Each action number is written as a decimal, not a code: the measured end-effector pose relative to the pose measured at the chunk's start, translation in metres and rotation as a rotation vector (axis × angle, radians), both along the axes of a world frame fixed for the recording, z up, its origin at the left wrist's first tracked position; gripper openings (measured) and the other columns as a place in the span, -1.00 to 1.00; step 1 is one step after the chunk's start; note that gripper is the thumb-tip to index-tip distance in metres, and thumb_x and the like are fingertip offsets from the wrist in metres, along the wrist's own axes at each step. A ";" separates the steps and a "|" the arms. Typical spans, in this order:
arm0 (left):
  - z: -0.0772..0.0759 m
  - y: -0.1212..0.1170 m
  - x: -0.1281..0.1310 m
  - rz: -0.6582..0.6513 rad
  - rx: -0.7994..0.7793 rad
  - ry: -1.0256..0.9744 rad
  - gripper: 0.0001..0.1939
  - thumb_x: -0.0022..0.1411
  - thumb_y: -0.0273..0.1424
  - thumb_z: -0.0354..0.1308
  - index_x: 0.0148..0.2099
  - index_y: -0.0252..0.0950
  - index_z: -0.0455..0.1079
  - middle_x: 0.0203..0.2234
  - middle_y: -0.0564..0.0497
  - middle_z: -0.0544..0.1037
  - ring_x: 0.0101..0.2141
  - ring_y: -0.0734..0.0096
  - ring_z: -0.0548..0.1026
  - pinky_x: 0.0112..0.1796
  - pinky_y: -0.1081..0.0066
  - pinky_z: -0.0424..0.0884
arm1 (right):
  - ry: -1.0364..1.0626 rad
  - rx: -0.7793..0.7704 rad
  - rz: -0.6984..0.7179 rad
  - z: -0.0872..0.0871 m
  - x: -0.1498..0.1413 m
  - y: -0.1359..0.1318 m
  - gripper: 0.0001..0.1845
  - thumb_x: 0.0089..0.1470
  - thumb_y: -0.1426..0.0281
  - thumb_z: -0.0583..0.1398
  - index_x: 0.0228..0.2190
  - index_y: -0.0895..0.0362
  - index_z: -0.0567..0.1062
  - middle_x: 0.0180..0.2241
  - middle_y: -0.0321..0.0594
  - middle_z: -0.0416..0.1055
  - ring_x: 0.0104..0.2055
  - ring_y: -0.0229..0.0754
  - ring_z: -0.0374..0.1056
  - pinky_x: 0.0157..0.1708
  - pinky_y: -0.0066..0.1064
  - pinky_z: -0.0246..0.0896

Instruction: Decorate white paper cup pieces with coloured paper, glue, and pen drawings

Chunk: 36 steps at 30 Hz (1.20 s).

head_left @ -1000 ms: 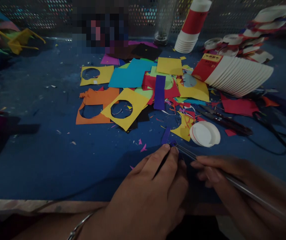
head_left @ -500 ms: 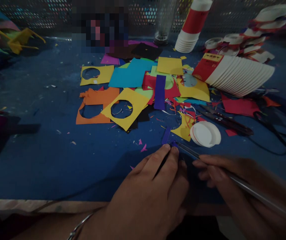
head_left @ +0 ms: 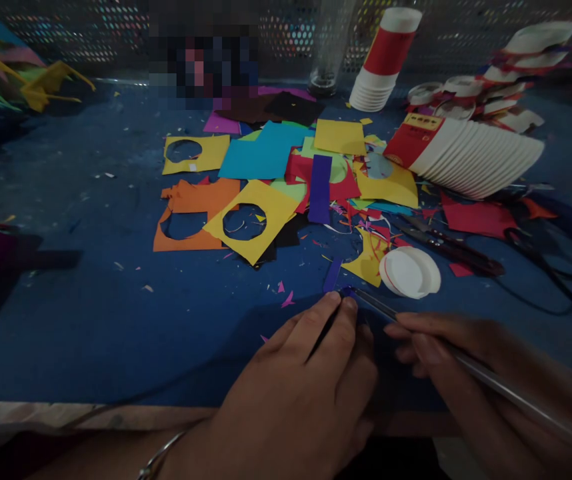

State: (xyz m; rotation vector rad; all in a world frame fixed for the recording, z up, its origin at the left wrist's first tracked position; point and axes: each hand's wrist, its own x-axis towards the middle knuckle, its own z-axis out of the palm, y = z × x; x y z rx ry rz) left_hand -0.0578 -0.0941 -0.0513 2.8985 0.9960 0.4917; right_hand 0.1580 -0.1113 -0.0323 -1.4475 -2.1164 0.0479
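Observation:
My left hand (head_left: 306, 380) lies on the blue table (head_left: 91, 320) near its front edge, fingers stretched together, fingertips pressing on a small purple paper strip (head_left: 333, 275). My right hand (head_left: 441, 353) is closed around a thin metal rod (head_left: 471, 370). The rod's tip touches the purple paper right at my left fingertips. A white round lid (head_left: 410, 272) lies just beyond the rod.
A heap of coloured paper scraps (head_left: 286, 187), some with round holes cut out, covers the table's middle. Stacks of red and white paper cups (head_left: 466, 157) lie at the back right. Dark scissors (head_left: 446, 247) and a black cable (head_left: 551, 273) are on the right.

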 end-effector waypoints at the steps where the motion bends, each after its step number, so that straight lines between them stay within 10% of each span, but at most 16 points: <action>1: 0.000 0.000 0.000 -0.002 0.003 0.007 -0.45 0.45 -0.09 0.08 0.26 -0.40 0.34 0.27 -0.20 0.48 0.28 0.01 0.42 0.15 0.26 0.38 | -0.003 0.002 0.001 0.000 0.000 0.000 -0.82 0.38 0.40 0.11 -0.10 0.05 0.52 -0.28 -0.29 0.67 -0.31 -0.25 0.63 -0.25 -0.49 0.54; 36: -0.003 0.002 0.002 0.016 0.041 -0.024 -0.49 0.45 -0.10 0.05 0.23 -0.37 0.35 0.25 -0.16 0.51 0.26 0.05 0.45 0.13 0.26 0.40 | 0.023 -0.014 -0.023 0.006 0.000 0.001 -0.82 0.38 0.34 0.11 -0.13 0.00 0.52 -0.35 -0.37 0.65 -0.43 -0.32 0.60 -0.41 -0.62 0.48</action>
